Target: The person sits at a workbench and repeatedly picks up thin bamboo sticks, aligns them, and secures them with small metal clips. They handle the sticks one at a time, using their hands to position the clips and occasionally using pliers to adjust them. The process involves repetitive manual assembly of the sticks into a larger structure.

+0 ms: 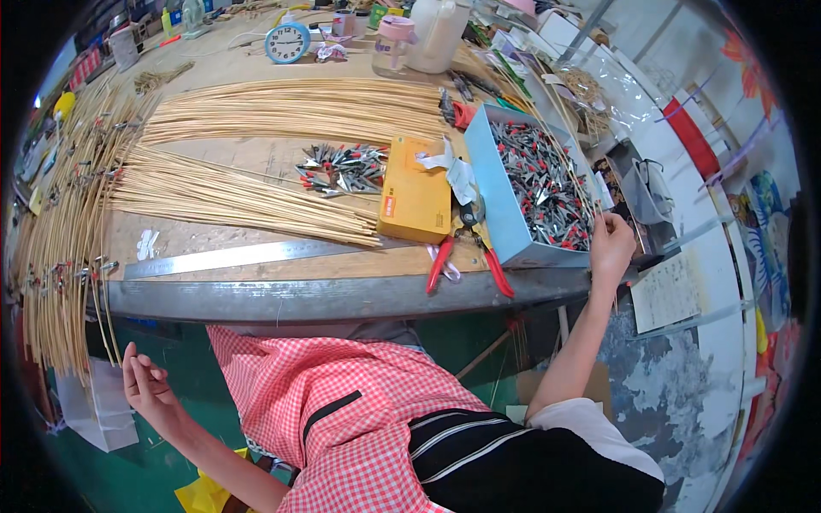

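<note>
My left hand (149, 385) is low at the left, its fingers loosely bent and slightly apart. Its fingertips are just beside the lower ends of a thick bundle of bamboo sticks (51, 231), which hangs past the table edge with metal clips fixed along it. At the right, my right hand (612, 244) is closed in a pinch by the near right corner of a light blue box (507, 214). A thin bamboo stick seems to pass through its fingers, partly hidden. Inside the box lie many metal alligator clips (539, 175) with red tips.
Loose bamboo sticks (256, 201) lie across the table near a steel ruler (248, 256). A pile of clips (342, 167) sits beside a yellow box (415, 192). Red-handled pliers (466, 235) overhang the edge. Behind are a blue clock (287, 43) and a pitcher (438, 34).
</note>
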Demonstrator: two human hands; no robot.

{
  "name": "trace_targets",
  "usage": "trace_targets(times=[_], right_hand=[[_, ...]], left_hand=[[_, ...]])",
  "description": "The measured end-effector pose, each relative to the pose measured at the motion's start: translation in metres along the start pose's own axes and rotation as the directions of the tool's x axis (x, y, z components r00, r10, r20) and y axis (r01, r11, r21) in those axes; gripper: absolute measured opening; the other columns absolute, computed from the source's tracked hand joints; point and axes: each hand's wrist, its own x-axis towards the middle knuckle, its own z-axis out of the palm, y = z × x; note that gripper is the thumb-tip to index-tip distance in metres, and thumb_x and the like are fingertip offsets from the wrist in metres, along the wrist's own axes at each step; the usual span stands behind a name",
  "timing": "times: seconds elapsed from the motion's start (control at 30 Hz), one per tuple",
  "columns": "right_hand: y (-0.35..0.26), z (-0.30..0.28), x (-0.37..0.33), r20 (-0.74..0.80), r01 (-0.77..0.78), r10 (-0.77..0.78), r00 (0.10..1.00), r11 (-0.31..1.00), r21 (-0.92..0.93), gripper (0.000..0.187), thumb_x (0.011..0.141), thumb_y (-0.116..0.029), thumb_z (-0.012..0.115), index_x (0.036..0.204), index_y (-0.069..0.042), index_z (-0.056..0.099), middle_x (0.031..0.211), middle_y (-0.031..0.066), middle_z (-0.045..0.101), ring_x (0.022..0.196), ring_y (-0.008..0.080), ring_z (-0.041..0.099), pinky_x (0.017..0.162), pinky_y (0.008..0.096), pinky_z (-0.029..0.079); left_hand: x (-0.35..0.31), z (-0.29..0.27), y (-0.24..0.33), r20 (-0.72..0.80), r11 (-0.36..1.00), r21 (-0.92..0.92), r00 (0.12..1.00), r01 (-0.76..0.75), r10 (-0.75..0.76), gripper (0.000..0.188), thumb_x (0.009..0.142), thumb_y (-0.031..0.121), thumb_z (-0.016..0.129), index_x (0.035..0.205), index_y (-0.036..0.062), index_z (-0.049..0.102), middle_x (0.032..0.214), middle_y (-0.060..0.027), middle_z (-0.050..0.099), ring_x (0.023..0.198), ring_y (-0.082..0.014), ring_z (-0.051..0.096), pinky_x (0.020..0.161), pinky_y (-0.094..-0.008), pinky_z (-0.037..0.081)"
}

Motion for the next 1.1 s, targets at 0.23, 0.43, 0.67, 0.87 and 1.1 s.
trace_targets(times=[0.23, 0.43, 0.67, 0.87, 1.1], right_hand=[[-0.031, -0.012, -0.011, -0.268, 0.225, -0.209, 0.94, 0.974, 0.033, 0.014, 0.085, -0.01, 0.062, 0.092, 0.001, 0.066, 0.091, 0.0149, 0.064, 0.081, 0.0305, 0.063, 0.068, 0.0382, 0.048], [-0.141, -0.015, -0.078, -0.176, 0.442, -0.419, 0.891, 0.712, 0.546, 0.011, 0.081, 0.003, 0.061, 0.091, 0.004, 0.064, 0.088, 0.0123, 0.062, 0.078, 0.0229, 0.061, 0.066, 0.0318, 0.048], [-0.227, -0.001, -0.201, 0.03, 0.357, -0.908, 0.417, 0.194, 0.914, 0.024, 0.07, -0.001, 0.065, 0.094, -0.002, 0.063, 0.084, 0.0114, 0.057, 0.076, 0.0234, 0.061, 0.059, 0.0311, 0.05], [-0.253, 0.002, -0.212, -0.052, 0.283, -0.967, 0.25, 0.021, 0.959, 0.027, 0.074, -0.005, 0.071, 0.099, 0.0, 0.062, 0.087, 0.0136, 0.059, 0.075, 0.0271, 0.063, 0.062, 0.0334, 0.052], [-0.302, 0.164, -0.073, 0.157, 0.702, -0.898, 0.412, 0.422, 0.574, 0.019, 0.083, -0.013, 0.06, 0.097, -0.001, 0.066, 0.09, 0.0174, 0.063, 0.087, 0.0324, 0.06, 0.076, 0.04, 0.047]], left_hand=[[-0.002, 0.014, 0.004, -0.019, 1.0, 0.022, 1.0, 0.012, -0.011, 0.028, 0.096, 0.011, 0.053, 0.121, -0.0022, 0.056, 0.085, -0.0017, 0.06, 0.063, -0.0036, 0.05, 0.055, -0.0162, 0.044], [-0.016, 0.044, 0.022, -0.026, 0.995, 0.101, 0.999, -0.023, 0.025, 0.027, 0.095, 0.01, 0.052, 0.118, -0.0039, 0.057, 0.085, -0.0047, 0.063, 0.066, -0.0065, 0.056, 0.06, -0.0183, 0.049], [-0.04, 0.109, 0.05, -0.037, 0.992, -0.002, 0.991, -0.126, 0.125, 0.029, 0.096, 0.014, 0.053, 0.118, -0.0054, 0.057, 0.096, -0.0146, 0.067, 0.083, -0.0178, 0.067, 0.069, -0.0216, 0.054], [-0.034, 0.061, 0.045, -0.06, 0.989, -0.109, 0.994, -0.103, 0.096, 0.025, 0.095, 0.013, 0.054, 0.112, -0.0055, 0.058, 0.094, -0.0144, 0.067, 0.075, -0.0172, 0.067, 0.064, -0.0226, 0.055], [-0.024, 0.035, 0.044, -0.1, 0.986, -0.115, 0.989, -0.122, 0.111, 0.022, 0.094, 0.01, 0.055, 0.109, -0.0056, 0.06, 0.09, -0.0143, 0.068, 0.077, -0.0188, 0.068, 0.064, -0.0234, 0.056]])
